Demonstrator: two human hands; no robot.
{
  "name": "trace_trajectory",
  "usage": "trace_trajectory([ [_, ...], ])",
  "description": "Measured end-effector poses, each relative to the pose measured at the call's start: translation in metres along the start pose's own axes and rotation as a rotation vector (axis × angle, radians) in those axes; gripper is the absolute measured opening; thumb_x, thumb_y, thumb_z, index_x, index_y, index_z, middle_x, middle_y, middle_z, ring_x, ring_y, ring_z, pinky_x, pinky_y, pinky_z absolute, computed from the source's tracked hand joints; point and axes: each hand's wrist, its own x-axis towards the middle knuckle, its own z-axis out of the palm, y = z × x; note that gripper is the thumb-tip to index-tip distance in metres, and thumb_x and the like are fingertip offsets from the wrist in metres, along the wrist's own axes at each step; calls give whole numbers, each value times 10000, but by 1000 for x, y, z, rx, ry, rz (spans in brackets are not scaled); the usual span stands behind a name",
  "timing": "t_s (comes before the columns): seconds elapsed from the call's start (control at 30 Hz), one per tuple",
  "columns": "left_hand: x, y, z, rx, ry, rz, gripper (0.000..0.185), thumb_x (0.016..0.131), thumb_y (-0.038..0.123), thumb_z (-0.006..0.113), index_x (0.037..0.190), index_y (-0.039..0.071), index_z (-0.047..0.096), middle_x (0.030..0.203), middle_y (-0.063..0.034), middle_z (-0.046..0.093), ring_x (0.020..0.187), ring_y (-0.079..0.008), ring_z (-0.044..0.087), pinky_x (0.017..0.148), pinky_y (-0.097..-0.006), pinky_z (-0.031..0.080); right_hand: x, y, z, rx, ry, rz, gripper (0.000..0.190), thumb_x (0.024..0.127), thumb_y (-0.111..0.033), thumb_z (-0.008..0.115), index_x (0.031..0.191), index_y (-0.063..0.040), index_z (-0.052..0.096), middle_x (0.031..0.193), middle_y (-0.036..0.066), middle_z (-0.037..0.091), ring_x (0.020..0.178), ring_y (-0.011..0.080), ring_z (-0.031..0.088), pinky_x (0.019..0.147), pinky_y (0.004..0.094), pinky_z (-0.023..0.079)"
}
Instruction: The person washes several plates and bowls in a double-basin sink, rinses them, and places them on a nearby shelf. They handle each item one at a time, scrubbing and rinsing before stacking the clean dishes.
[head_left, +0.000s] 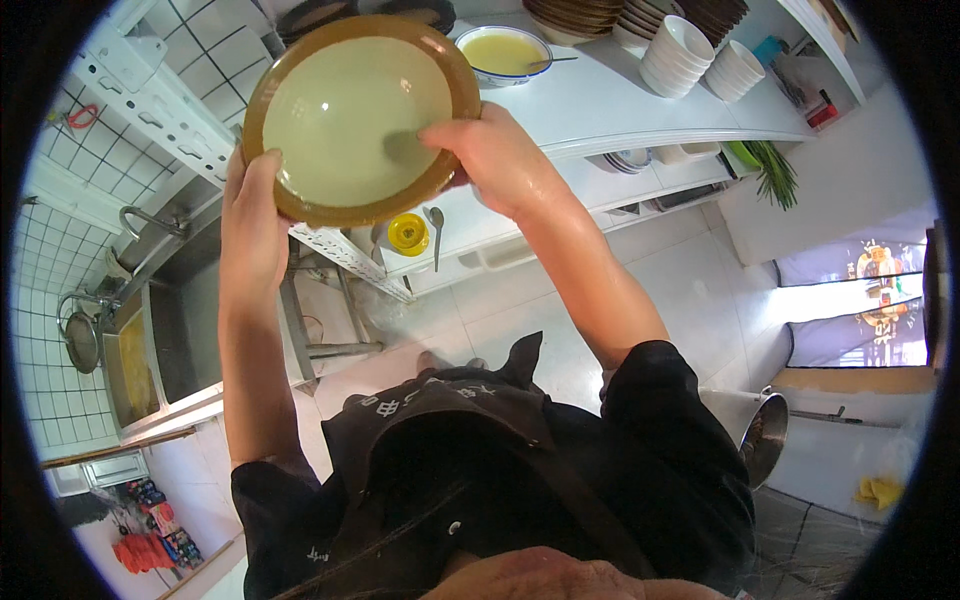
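A large round bowl with a brown rim and a pale green inside (352, 112) is held up before the shelf, tilted so that its inside shows. My left hand (255, 187) grips its lower left rim, with the thumb over the edge. On the right side, my right hand (487, 154) has its thumb inside the rim and its fingers underneath. Behind the bowl, a blue-rimmed white bowl of yellow liquid (499, 54) stands on the shelf with a utensil in it. Below are a small yellow dish (409, 235) and a metal spoon (436, 238).
Stacked white bowls (676, 56) and brown-rimmed dishes (574, 15) stand on the white shelf (592, 105). A metal sink (187, 322) with a faucet lies at the left. Green stalks (776, 172) overhang the lower shelf's right end. A metal bucket (765, 439) is at the right.
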Motion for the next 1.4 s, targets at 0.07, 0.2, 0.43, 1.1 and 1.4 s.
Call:
trace_trajectory([
  [0.07,15,2,3,80,-23,22,380,976,222,481,1271,-13,528,1040,-111,647,853,-199,659,655,-341,531,11,-5,3,-28,-8,20,341,887,-97,613,1119,153,621,969,209,698,801,289,731,676,366,637],
  [0.2,38,-3,5,218,-61,13,333,980,208,439,1180,-37,545,890,-148,664,635,-201,638,528,-318,508,35,-1,4,-72,-16,59,395,897,-113,599,1189,152,572,1019,220,683,781,281,726,647,339,645],
  [0.43,52,-11,19,400,10,-23,320,985,169,450,1174,-77,532,899,-186,676,591,-209,660,501,-312,525,71,13,-6,-118,47,89,384,902,-87,584,1213,134,548,1020,234,665,716,292,712,568,318,638],
  [1.1,56,-37,30,1036,53,284,724,923,146,543,1571,72,230,1357,-330,460,1201,-487,536,1032,-521,438,87,33,2,-1070,339,39,649,848,-403,610,1260,92,528,1103,273,701,1012,397,702,930,426,541],
  [1.4,78,-64,14,829,108,450,735,922,141,555,1576,41,234,1508,-289,394,1356,-416,453,1150,-458,356,80,39,12,-296,162,201,760,884,-356,658,1503,-68,323,1268,157,613,916,278,705,587,413,642],
])
